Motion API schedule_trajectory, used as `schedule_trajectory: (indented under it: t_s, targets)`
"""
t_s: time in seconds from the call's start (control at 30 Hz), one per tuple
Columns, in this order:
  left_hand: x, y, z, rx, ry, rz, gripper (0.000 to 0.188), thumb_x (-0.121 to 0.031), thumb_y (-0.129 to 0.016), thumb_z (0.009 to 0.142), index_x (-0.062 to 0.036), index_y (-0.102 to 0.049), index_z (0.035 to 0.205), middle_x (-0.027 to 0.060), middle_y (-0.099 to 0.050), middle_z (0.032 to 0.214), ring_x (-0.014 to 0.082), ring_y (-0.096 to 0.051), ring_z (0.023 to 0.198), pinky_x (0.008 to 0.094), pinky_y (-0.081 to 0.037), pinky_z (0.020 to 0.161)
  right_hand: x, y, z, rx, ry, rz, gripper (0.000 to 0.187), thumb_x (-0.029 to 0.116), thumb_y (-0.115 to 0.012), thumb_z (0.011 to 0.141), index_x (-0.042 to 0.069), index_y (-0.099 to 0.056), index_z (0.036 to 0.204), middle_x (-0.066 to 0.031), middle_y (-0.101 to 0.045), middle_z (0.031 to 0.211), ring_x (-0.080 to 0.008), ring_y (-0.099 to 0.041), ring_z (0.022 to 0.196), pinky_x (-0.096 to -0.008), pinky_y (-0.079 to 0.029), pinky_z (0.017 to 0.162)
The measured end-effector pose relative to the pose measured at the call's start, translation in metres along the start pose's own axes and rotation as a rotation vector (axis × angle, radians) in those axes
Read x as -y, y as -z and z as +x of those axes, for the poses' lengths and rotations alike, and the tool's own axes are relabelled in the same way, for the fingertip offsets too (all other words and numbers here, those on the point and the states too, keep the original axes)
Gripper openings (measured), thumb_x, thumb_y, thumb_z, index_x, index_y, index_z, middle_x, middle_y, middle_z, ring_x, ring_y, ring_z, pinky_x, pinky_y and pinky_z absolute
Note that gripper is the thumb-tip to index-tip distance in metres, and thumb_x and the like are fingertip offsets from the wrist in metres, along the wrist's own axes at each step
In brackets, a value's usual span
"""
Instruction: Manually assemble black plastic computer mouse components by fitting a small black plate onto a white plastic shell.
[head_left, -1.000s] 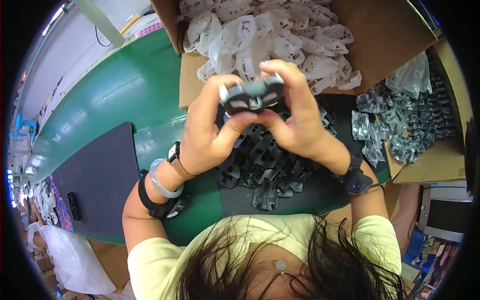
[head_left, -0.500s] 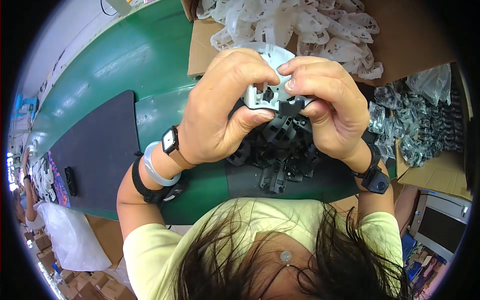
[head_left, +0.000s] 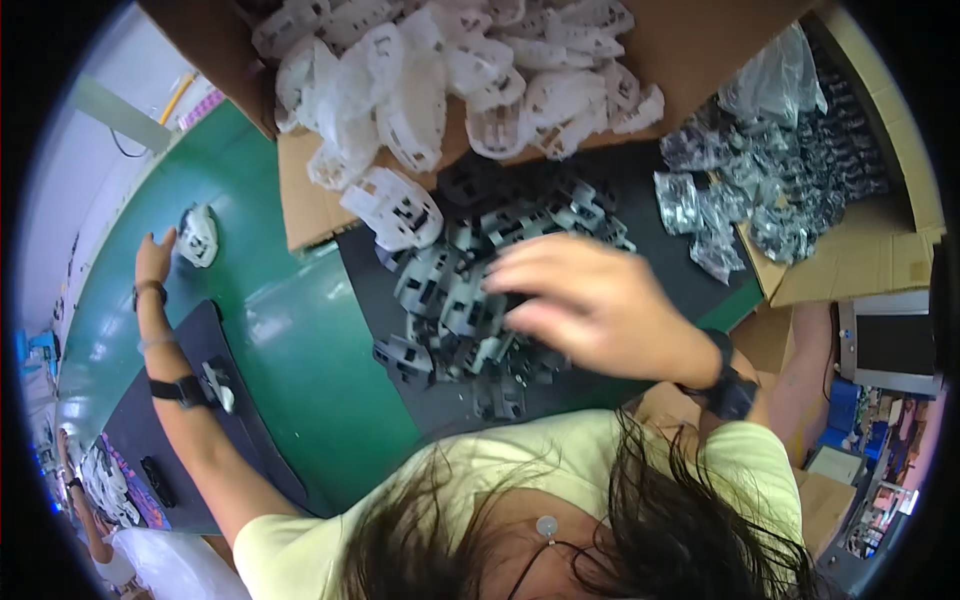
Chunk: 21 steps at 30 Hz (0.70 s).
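On the green tabletop at the far left lies a white plastic shell with a black part fitted to it (head_left: 199, 237). Beside it is my left hand (head_left: 154, 258), fingers spread and holding nothing I can see. My right hand (head_left: 595, 300), smeared by motion, hovers over a heap of small black plastic parts (head_left: 465, 300). Its thumb and fingers are stretched apart, and nothing shows between them. A loose white plastic shell (head_left: 398, 208) rests at the heap's upper left edge.
An open cardboard box (head_left: 305, 190) full of white shells (head_left: 410, 110) stands at the far side. To the right, another carton (head_left: 850, 260) holds bagged dark parts (head_left: 790, 170). A black mat (head_left: 250, 410) lies under my left forearm, with a small pale piece (head_left: 218, 386) on it.
My hands have parted from the white-and-black piece they held together. The left has swung far left, where such a piece now lies; the right has dropped over the black parts.
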<state>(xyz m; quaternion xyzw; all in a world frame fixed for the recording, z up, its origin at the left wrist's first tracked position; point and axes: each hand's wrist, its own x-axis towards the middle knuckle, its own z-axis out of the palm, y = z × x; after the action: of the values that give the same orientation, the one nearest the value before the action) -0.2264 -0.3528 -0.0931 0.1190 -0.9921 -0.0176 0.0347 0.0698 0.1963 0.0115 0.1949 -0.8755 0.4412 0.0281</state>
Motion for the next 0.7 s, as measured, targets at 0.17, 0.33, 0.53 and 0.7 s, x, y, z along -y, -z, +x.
schedule_trajectory:
  t_s: [0.17,0.33,0.53,0.7]
  targets:
    - [-0.192,0.067,-0.166,-0.123,-0.862,-0.583,0.042,0.000,-0.056,0.075,-0.0050,-0.053,0.117,0.0148,-0.053,0.120,0.0319,-0.048,0.113,0.0380,-0.038,0.095,-0.104,0.065,-0.012,-0.195,-0.496,-0.421,0.035,0.027,-0.060,0.082,-0.001,-0.061,0.102,-0.0204,-0.061,0.097,-0.0383,-0.056,0.095,-0.0397,-0.045,0.082]
    - [-0.260,0.067,-0.234,-0.001,-1.227,-0.325,0.063,-0.004,-0.064,0.069,-0.0138,-0.044,0.128,0.0101,-0.046,0.126,0.0308,-0.046,0.113,0.0407,-0.036,0.097,-0.111,0.045,-0.012,-0.161,-0.351,-0.438,0.052,0.025,-0.065,0.078,0.002,-0.050,0.122,-0.0234,-0.056,0.107,-0.0383,-0.055,0.098,-0.0408,-0.043,0.087]
    - [-0.272,0.065,-0.225,-0.055,-1.229,-0.303,0.050,-0.013,-0.065,0.073,-0.0110,-0.050,0.121,0.0095,-0.053,0.116,0.0287,-0.052,0.102,0.0399,-0.041,0.087,-0.115,0.062,-0.008,-0.078,-0.055,-0.363,0.051,0.010,-0.069,0.073,0.005,-0.051,0.121,-0.0152,-0.058,0.097,-0.0277,-0.055,0.089,-0.0346,-0.043,0.083]
    - [-0.255,0.073,-0.231,-0.120,-1.062,-0.415,0.045,-0.013,-0.063,0.073,-0.0078,-0.054,0.116,0.0117,-0.058,0.107,0.0300,-0.057,0.093,0.0375,-0.046,0.079,-0.082,0.078,-0.020,-0.116,-0.348,-0.240,0.040,0.003,-0.068,0.071,0.002,-0.056,0.110,-0.0085,-0.057,0.078,-0.0164,-0.053,0.073,-0.0275,-0.043,0.072]
